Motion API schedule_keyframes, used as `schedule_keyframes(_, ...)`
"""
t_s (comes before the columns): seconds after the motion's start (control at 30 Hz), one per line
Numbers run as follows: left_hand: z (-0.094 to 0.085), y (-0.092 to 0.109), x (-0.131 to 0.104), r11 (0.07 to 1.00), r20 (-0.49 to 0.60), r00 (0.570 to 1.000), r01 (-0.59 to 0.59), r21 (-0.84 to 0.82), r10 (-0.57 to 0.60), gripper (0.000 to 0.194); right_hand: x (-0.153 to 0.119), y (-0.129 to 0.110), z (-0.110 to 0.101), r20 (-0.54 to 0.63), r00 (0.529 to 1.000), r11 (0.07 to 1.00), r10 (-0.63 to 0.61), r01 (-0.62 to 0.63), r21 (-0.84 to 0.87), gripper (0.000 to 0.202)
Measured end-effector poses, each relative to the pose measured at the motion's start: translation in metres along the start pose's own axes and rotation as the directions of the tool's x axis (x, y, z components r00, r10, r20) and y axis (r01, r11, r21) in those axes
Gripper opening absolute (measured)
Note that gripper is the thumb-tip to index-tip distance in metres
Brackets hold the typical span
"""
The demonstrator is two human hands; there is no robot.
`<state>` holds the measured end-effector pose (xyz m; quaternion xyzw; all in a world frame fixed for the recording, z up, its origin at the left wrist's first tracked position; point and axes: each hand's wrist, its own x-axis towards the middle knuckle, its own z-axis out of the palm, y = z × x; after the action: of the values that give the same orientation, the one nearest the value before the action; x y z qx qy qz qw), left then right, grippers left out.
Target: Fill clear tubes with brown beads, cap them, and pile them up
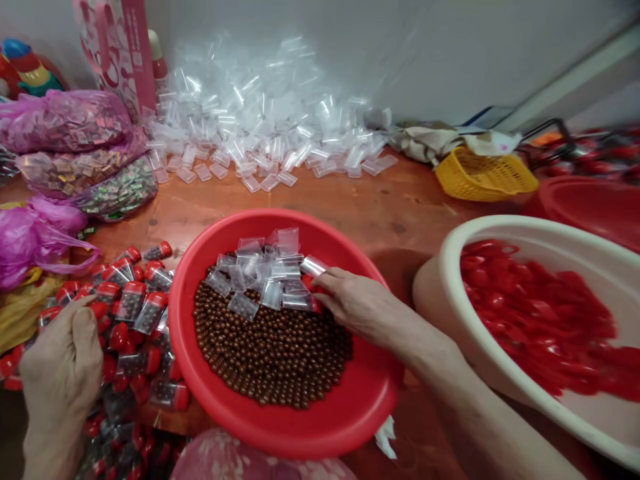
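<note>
My right hand reaches into a red basin, its fingers closed on a small clear plastic case. Several more clear cases lie heaped at the basin's far side, on top of many brown beads or balls. Bits of red show beneath my right fingers; what they are is unclear. On the left, my left hand is over a pile of clear cases with red caps, filled with dark balls. Its fingers are curled, and anything in them is hidden from view.
Empty clear cases form a large heap against the wall. A cream tub of red plastic parts stands right, near a yellow basket. Bags of small packets and a pink box occupy the back left.
</note>
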<state>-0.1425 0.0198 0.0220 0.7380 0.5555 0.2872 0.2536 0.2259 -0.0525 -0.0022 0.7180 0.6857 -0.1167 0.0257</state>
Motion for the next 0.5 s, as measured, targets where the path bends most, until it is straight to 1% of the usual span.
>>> schedule_keyframes(0.03, -0.004, -0.003, 0.002, 0.985, -0.086, 0.996, 0.012, 0.170, 0.002, 0.032, 0.001, 0.004, 0.004, 0.008, 1.000, 1.000, -0.007, 0.007, 0.002, 0.020)
schedule_keyframes(0.07, -0.005, -0.004, 0.004, 0.949, -0.156, 0.987, 0.027, 0.315, 0.024, 0.032, 0.001, 0.007, 0.007, 0.003, 1.000, 1.000, -0.010, 0.010, 0.003, 0.020)
schedule_keyframes(0.1, -0.005, -0.003, 0.006, 0.911, -0.198, 0.978, 0.029, 0.412, 0.059, 0.033, 0.000, 0.009, 0.008, -0.001, 1.000, 1.000, -0.011, 0.011, 0.003, 0.021)
schedule_keyframes(0.13, -0.002, 0.000, 0.007, 0.895, -0.203, 0.974, 0.000, 0.447, 0.101, 0.034, 0.000, 0.010, 0.009, -0.006, 1.000, 1.000, -0.011, 0.011, 0.000, 0.022)
schedule_keyframes(0.2, 0.009, 0.010, 0.010, 0.903, -0.212, 0.956, -0.098, 0.419, 0.202, 0.032, 0.000, 0.010, 0.007, -0.016, 1.000, 1.000, -0.001, 0.001, -0.006, 0.023)
schedule_keyframes(0.27, 0.028, 0.025, 0.011, 0.909, -0.191, 0.928, -0.246, 0.335, 0.321, 0.026, 0.001, 0.007, 0.004, -0.014, 1.000, 1.000, 0.001, -0.001, 0.001, 0.023)
schedule_keyframes(0.3, 0.039, 0.034, 0.011, 0.907, -0.145, 0.920, -0.316, 0.279, 0.365, 0.023, 0.002, 0.004, 0.002, -0.010, 1.000, 1.000, 0.001, -0.001, 0.000, 0.022)
schedule_keyframes(0.37, 0.061, 0.050, 0.011, 0.875, -0.032, 0.887, -0.447, 0.184, 0.460, 0.020, 0.004, -0.003, 0.000, 0.002, 1.000, 1.000, 0.001, -0.001, -0.018, 0.018)
schedule_keyframes(0.43, 0.079, 0.062, 0.010, 0.846, 0.053, 0.853, -0.521, 0.116, 0.519, 0.020, 0.006, -0.007, -0.001, 0.007, 1.000, 0.998, 0.025, -0.024, -0.059, 0.015)
schedule_keyframes(0.5, 0.090, 0.067, 0.009, 0.832, 0.105, 0.835, -0.549, 0.082, 0.540, 0.020, 0.009, -0.007, -0.001, -0.008, 0.996, 0.991, 0.090, -0.090, -0.100, 0.019)
